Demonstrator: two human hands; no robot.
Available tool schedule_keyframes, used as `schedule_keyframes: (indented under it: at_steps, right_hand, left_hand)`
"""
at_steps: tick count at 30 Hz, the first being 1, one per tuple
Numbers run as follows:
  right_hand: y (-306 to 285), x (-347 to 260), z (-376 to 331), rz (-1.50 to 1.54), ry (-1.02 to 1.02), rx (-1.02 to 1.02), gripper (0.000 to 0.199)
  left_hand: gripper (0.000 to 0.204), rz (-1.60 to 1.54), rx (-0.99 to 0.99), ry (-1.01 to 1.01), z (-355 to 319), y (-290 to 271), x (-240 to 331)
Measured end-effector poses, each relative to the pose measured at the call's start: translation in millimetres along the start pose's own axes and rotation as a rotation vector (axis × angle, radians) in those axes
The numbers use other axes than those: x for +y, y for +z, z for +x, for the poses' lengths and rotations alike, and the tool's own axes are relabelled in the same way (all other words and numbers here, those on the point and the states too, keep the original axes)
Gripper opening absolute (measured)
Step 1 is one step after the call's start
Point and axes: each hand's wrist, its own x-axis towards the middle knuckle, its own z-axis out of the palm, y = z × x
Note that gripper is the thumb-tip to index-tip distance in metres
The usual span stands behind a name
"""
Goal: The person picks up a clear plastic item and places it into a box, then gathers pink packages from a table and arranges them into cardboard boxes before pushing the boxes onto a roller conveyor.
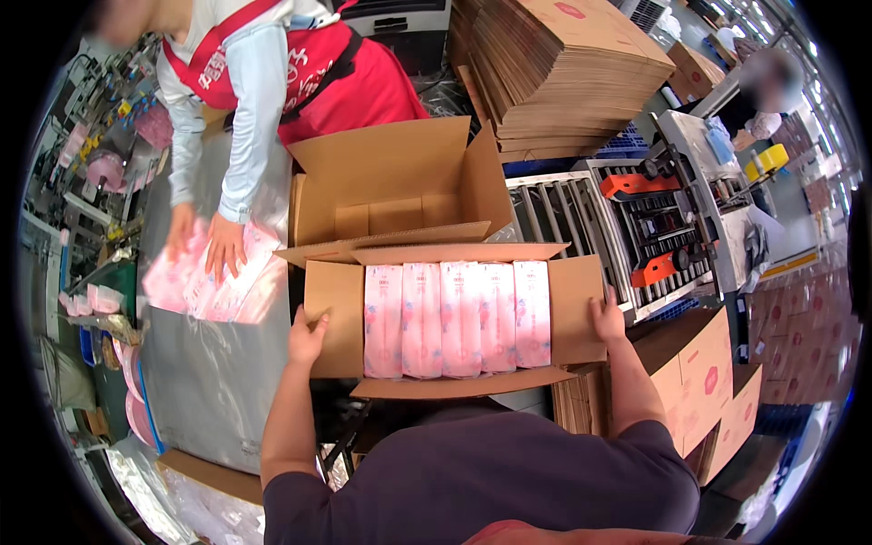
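An open cardboard box (574, 295) is in front of me, its flaps folded outward. Inside stands a row of pink soft packs (460, 320) with blue floral print, side by side. My left hand (309, 338) grips the box's left end, thumb on the flap. At the opposite end, my right hand (607, 318) is closed round the edge of the right flap. Parts of the fingers on both hands are hidden behind the cardboard. Just beyond, touching or nearly touching the far flap, sits a second open carton (381, 173) with nothing visible inside.
Across the metal table (195, 391), a co-worker in a red apron (350, 95) presses both hands on pink packs (213, 277). A roller conveyor (563, 222) with an orange-armed taping machine (649, 218) lies right. Flattened cartons (563, 77) are stacked behind; more boxes (686, 381) stand at right.
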Motion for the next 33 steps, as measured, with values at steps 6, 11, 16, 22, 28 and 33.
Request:
schedule_keyframes:
  at_steps: [6,11,16,22,28,33]
  right_hand:
    - [35,-115,-3,-0.241,-0.275,-0.645,0.086]
    - [72,-169,6,-0.314,-0.447,-0.769,0.074]
    - [44,-205,31,-0.209,-0.616,-0.128,0.063]
    - [80,-157,-31,-0.232,-0.567,0.223,0.073]
    - [124,-93,-80,-0.224,-0.468,-0.078,0.074]
    - [87,-42,-1,-0.189,-0.644,-0.081,0.068]
  left_hand:
    - [0.11,0.228,-0.922,0.586,-70,12,133]
    - [0.125,0.768,-1.163,0.475,-22,47,134]
    - [0.135,0.463,-0.203,0.292,-3,70,83]
    - [0.119,-0.181,0.049,0.383,12,122,9]
    - [0.073,-0.582,-0.006,0.145,2,135,26]
    - [0.066,-0.605,0.056,0.045,-39,200,39]
